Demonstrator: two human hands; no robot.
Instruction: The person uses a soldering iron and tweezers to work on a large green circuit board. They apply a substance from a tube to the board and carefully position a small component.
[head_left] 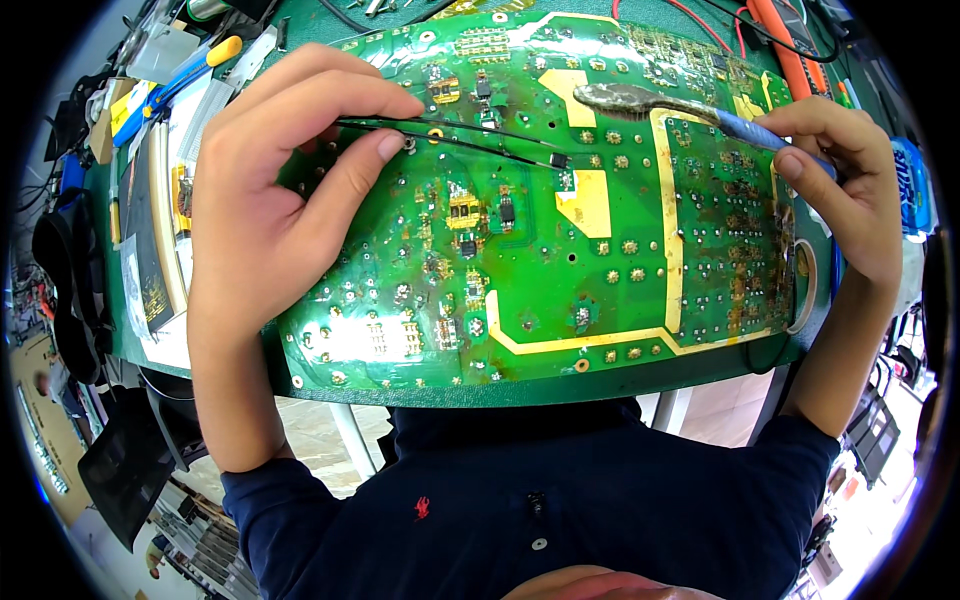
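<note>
Circuit board point(560, 250): stiff, fragile; handle by edges. Left hand point(270, 190) fingers pinch tweezers point(450, 135); right hand point(840, 180) fingers pinch brush point(640, 100).

We look straight down from our head, close over the green circuit board point(560, 250), fisheye bending its edges.

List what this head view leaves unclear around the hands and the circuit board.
- Tweezers in the left hand: the grip end is hidden inside the fingers.
- Small black chip at the tweezer tips: too small to tell whether it is gripped.
- Brush in the right hand: the handle end is hidden behind the fingers.
- Circuit board: the far edge is cut off at the top, the left part covered by the left hand.
</note>
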